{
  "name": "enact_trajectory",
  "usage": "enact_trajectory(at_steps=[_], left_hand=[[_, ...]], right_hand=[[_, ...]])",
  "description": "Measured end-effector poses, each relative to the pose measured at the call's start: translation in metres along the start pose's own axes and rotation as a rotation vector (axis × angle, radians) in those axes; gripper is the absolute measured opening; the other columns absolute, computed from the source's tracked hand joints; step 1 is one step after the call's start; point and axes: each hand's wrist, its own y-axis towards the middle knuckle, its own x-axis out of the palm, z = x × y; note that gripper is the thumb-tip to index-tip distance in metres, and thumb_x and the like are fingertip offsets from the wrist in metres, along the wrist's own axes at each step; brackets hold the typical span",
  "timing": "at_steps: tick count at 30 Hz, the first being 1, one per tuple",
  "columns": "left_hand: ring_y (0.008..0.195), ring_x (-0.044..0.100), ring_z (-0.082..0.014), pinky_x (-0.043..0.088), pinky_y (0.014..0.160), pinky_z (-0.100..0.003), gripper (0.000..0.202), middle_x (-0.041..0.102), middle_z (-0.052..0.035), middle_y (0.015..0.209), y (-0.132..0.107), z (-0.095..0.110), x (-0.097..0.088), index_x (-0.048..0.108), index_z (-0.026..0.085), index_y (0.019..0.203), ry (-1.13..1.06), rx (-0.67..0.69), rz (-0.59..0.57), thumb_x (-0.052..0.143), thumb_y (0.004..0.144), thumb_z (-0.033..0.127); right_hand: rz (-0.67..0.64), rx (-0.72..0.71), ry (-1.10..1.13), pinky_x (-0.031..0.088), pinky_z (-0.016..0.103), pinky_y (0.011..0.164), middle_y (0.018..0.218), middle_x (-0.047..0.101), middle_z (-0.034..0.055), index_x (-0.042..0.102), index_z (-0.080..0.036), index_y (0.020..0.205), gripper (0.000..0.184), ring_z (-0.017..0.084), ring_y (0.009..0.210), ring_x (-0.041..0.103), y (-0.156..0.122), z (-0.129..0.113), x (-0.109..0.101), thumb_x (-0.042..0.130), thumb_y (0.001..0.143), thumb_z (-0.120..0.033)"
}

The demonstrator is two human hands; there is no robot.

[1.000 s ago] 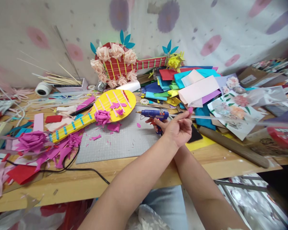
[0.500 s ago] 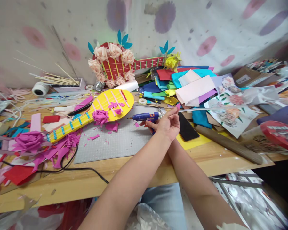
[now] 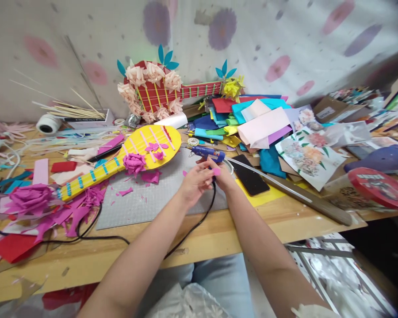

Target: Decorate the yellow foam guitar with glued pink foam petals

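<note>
My right hand [image 3: 224,177] is wrapped round the handle of a blue hot glue gun [image 3: 208,153], its nozzle pointing left above the grey cutting mat [image 3: 119,212]. A long clear glue stick [image 3: 268,176] sticks out of the gun's back end. Close beside it, my left hand [image 3: 199,182] pinches a small magenta paper petal [image 3: 216,171] below the gun. To the left lies a yellow paper guitar [image 3: 159,145] with pink strings, a magenta rose [image 3: 135,164] and small magenta petals [image 3: 156,146] on its body. A larger magenta rose [image 3: 33,198] sits at the neck's end.
A red paper guitar [image 3: 159,95] with peach roses leans at the back. Coloured paper [image 3: 262,123] is piled behind a black phone [image 3: 250,174]. A black cord [image 3: 192,229] crosses the table's front edge. At right stands a red-lidded tub [image 3: 381,187].
My left hand has moved left from the glue stick behind the gun to below the gun, still pinching the petal. The gun has shifted slightly right and up, and its stick now slants downward.
</note>
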Motion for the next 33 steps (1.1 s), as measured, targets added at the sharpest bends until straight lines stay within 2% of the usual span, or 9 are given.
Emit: enact_trajectory(at_steps=[3,6,9,11,14,18,22,26,33], left_hand=[[0.054,0.054,-0.0047,0.051,0.052,-0.017,0.048,0.060,0.0038,0.068,0.002,0.004,-0.034,0.055,0.016,0.099,0.103,0.078,0.103,0.077,0.057,0.011],[0.058,0.058,-0.0067,0.055,0.056,-0.021,0.047,0.062,0.0024,0.070,0.006,0.004,-0.048,0.056,0.017,0.100,0.105,-0.019,0.031,0.077,0.058,0.012],[0.057,0.059,-0.0055,0.052,0.051,-0.014,0.030,0.060,0.0022,0.066,0.010,0.002,-0.049,0.058,0.015,0.086,0.084,-0.133,-0.059,0.075,0.061,0.013],[0.057,0.059,-0.0054,0.050,0.049,-0.013,0.026,0.061,0.0015,0.065,0.014,0.000,-0.047,0.058,0.013,0.081,0.117,-0.145,-0.073,0.075,0.062,0.014],[0.057,0.061,-0.0087,0.052,0.052,-0.019,0.038,0.064,-0.0002,0.065,0.018,-0.006,-0.043,0.056,0.012,0.089,0.268,-0.116,-0.095,0.078,0.058,0.013],[0.056,0.062,-0.0118,0.053,0.056,-0.024,0.049,0.064,-0.0007,0.059,0.017,-0.014,-0.037,0.053,0.011,0.095,0.394,-0.068,-0.076,0.080,0.053,0.014],[0.059,0.063,-0.0131,0.053,0.058,-0.026,0.058,0.065,0.0005,0.060,0.013,-0.018,-0.033,0.046,0.014,0.105,0.399,-0.010,-0.007,0.078,0.056,0.011],[0.059,0.063,-0.0135,0.053,0.059,-0.027,0.057,0.066,-0.0006,0.061,0.013,-0.021,-0.035,0.045,0.014,0.102,0.394,0.022,0.028,0.078,0.056,0.011],[0.058,0.065,-0.0146,0.054,0.059,-0.028,0.056,0.067,-0.0009,0.060,0.014,-0.026,-0.034,0.042,0.016,0.096,0.413,0.022,0.065,0.079,0.054,0.011]], right_hand=[[0.009,-0.051,0.145,0.050,0.032,0.083,0.097,0.067,0.0079,0.059,-0.018,0.115,0.058,0.017,0.092,0.062,0.007,-0.001,0.002,0.042,0.081,-0.062],[-0.041,-0.053,0.167,0.044,0.033,0.094,0.113,0.064,0.0085,0.059,-0.019,0.116,0.059,0.018,0.106,0.057,0.008,-0.005,0.007,0.038,0.083,-0.063],[-0.122,0.002,0.072,0.039,0.034,0.100,0.120,0.061,0.0084,0.056,-0.018,0.120,0.061,0.019,0.114,0.053,0.005,-0.009,0.012,0.041,0.082,-0.063],[-0.186,0.035,0.019,0.038,0.035,0.100,0.118,0.062,0.0087,0.057,-0.017,0.120,0.062,0.021,0.112,0.055,0.003,-0.010,0.012,0.041,0.082,-0.063],[-0.248,0.065,-0.043,0.037,0.036,0.102,0.114,0.064,0.0087,0.061,-0.017,0.112,0.060,0.022,0.110,0.055,0.001,-0.009,0.006,0.040,0.082,-0.064],[-0.281,0.005,0.011,0.040,0.037,0.097,0.111,0.064,0.0063,0.063,-0.021,0.104,0.047,0.022,0.107,0.056,-0.003,-0.005,-0.012,0.057,0.076,-0.057],[-0.125,-0.115,0.270,0.047,0.028,0.079,0.089,0.063,-0.0014,0.058,-0.024,0.101,0.040,0.013,0.082,0.059,-0.007,0.004,-0.027,0.069,0.069,-0.045],[0.026,-0.090,0.502,0.043,0.023,0.058,0.059,0.053,-0.0068,0.058,-0.023,0.084,0.031,0.007,0.054,0.050,-0.009,0.007,-0.031,0.073,0.063,-0.041],[0.243,-0.113,0.390,0.037,0.021,0.046,0.046,0.050,-0.0047,0.052,-0.019,0.057,0.035,0.007,0.043,0.044,-0.007,-0.005,-0.023,0.074,0.059,-0.046]])
